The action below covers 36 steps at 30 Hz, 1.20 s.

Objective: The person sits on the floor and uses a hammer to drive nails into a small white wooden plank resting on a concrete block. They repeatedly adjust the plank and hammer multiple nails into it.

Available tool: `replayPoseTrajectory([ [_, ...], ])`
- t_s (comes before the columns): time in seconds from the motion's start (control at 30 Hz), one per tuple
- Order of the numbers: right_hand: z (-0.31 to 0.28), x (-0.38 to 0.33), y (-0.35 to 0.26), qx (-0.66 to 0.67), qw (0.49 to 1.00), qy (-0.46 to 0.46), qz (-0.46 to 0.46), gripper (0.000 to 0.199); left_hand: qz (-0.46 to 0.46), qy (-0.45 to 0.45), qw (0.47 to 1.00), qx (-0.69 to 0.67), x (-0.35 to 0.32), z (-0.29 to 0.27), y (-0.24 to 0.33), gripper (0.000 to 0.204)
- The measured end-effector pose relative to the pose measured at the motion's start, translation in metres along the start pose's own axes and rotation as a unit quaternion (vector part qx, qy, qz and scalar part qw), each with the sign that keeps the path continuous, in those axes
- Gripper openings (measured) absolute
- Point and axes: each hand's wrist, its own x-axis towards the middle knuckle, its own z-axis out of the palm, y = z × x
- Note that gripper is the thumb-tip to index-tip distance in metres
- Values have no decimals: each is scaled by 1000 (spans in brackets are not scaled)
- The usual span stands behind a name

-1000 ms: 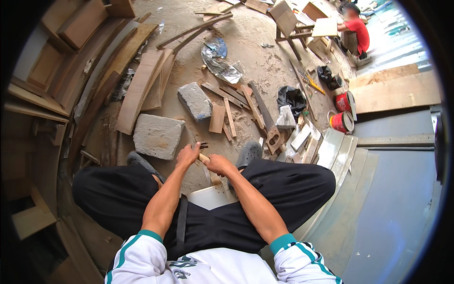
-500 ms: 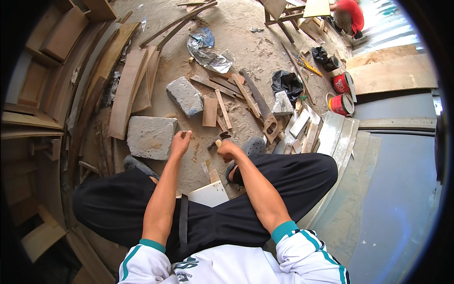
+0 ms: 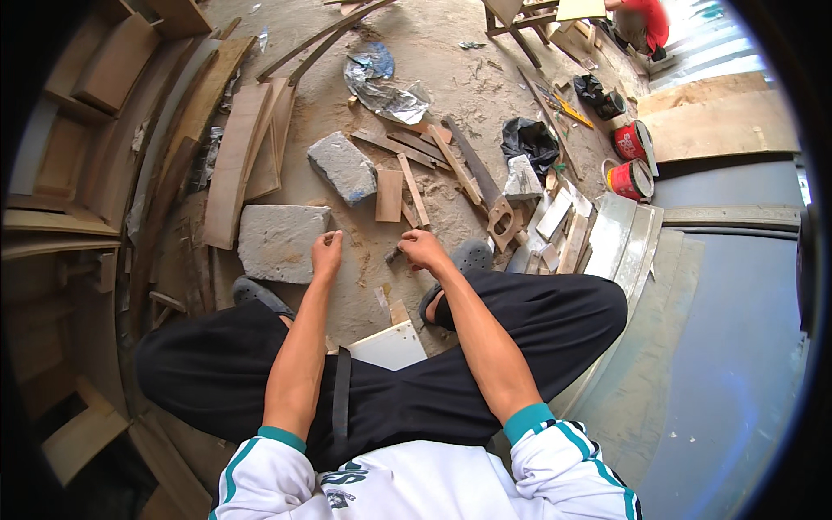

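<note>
My left hand [image 3: 327, 254] hovers at the right edge of a large grey concrete block [image 3: 282, 244], thumb and fingertips pinched together. Whatever they hold, if anything, is too small to make out. My right hand [image 3: 422, 250] is closed around a hammer, whose dark head [image 3: 393, 256] shows at the left of the fingers; the handle is mostly hidden. Beyond the hands lie a second concrete block [image 3: 342, 167], a short wood piece [image 3: 389, 196] and a thin wood strip [image 3: 414, 189]. A handsaw [image 3: 502, 224] with a wooden handle rests beyond my right foot.
Wood offcuts [image 3: 568, 238] and a black plastic bag [image 3: 529, 144] lie to the right, near red paint cans [image 3: 630, 179]. Long boards [image 3: 238, 165] lean at the left beside wooden shelving [image 3: 74, 217]. A white panel [image 3: 387, 345] lies between my legs. Another person [image 3: 641, 24] crouches far right.
My right hand has turned and risen slightly, so the pale handle end no longer shows. My left hand has shifted slightly down relative to the block's top edge.
</note>
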Motion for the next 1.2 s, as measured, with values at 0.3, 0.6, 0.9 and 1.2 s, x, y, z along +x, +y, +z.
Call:
replayPoseTrajectory([
  [0.3,10,-17,-44,-362,930,44,-34,45,-16,170,969,180,-5,-53,-27,59],
  [0.6,24,2,-27,-436,893,97,-60,33,198,-136,754,612,-14,-99,19,122],
  [0.9,26,-7,-22,-402,884,210,-110,30,302,-238,609,694,15,-76,33,130],
  [1.2,11,-3,-20,-385,891,218,-101,30,314,-252,583,706,26,-61,36,113],
])
